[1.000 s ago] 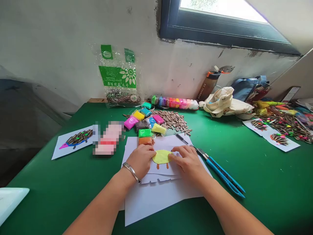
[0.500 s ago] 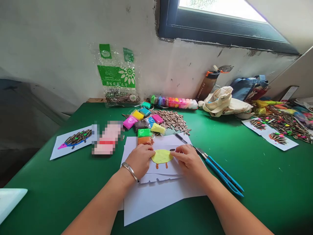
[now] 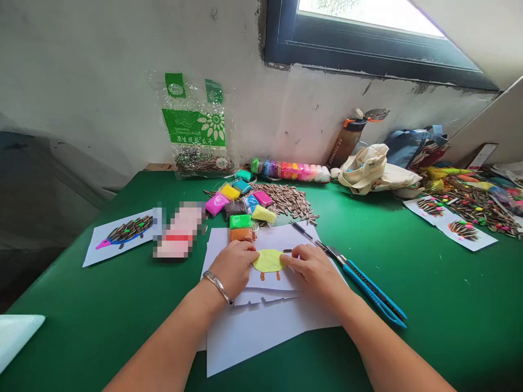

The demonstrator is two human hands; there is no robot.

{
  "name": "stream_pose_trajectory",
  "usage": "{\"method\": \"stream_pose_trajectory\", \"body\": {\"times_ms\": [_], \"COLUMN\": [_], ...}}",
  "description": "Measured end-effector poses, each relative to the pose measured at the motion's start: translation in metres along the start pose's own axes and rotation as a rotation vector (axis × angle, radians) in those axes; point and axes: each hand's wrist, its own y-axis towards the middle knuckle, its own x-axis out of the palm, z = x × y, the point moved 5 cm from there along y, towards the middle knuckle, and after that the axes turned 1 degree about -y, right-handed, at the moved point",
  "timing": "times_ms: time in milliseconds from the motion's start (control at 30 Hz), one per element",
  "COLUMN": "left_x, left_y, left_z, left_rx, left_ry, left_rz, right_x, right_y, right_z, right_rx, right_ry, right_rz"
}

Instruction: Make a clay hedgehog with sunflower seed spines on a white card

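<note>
A flat, oval piece of yellow clay (image 3: pixel 268 261) lies on white paper (image 3: pixel 245 337), with two short orange-brown clay legs (image 3: pixel 262 276) at its lower edge. My left hand (image 3: pixel 235 265), with a silver bangle at the wrist, rests on the paper, its fingertips at the clay's left edge. From the other side, my right hand (image 3: pixel 314 268) touches the right edge with an outstretched index finger. Neither hand grips anything. Beside the right fingers, above the clay, lies a small dark piece, perhaps a seed (image 3: pixel 287 250).
Wrapped clay packets (image 3: pixel 240 221) and a pile of sunflower seeds (image 3: pixel 290 200) sit behind the paper. Right of it lie a black pen (image 3: pixel 302 233) and a blue cutter knife (image 3: pixel 373 288). A seed-covered hedgehog picture (image 3: pixel 128 231) is at left; more stand right. A seed bag (image 3: pixel 198 130) leans on the wall.
My right index finger has shifted slightly left, further onto the clay's right edge. My left hand stays in place.
</note>
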Motion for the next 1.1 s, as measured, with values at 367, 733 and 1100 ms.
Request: {"method": "stream_pose_trajectory", "body": {"times_ms": [367,733,1100], "left_x": [0.001,0.001,0.001], "left_y": [0.000,0.001,0.000], "left_z": [0.000,0.000,0.000], "left_rx": [0.004,-0.016,-0.004], "left_ry": [0.002,0.005,0.011], "left_rz": [-0.007,-0.020,-0.019], "right_x": [0.000,0.004,0.000], "right_y": [-0.001,0.001,-0.002], "right_z": [0.020,0.014,0.022], "right_rx": [0.110,0.001,0.062], "right_ry": [0.334,0.123,0.313], "right_rz": [0.019,-0.058,-0.046]}}
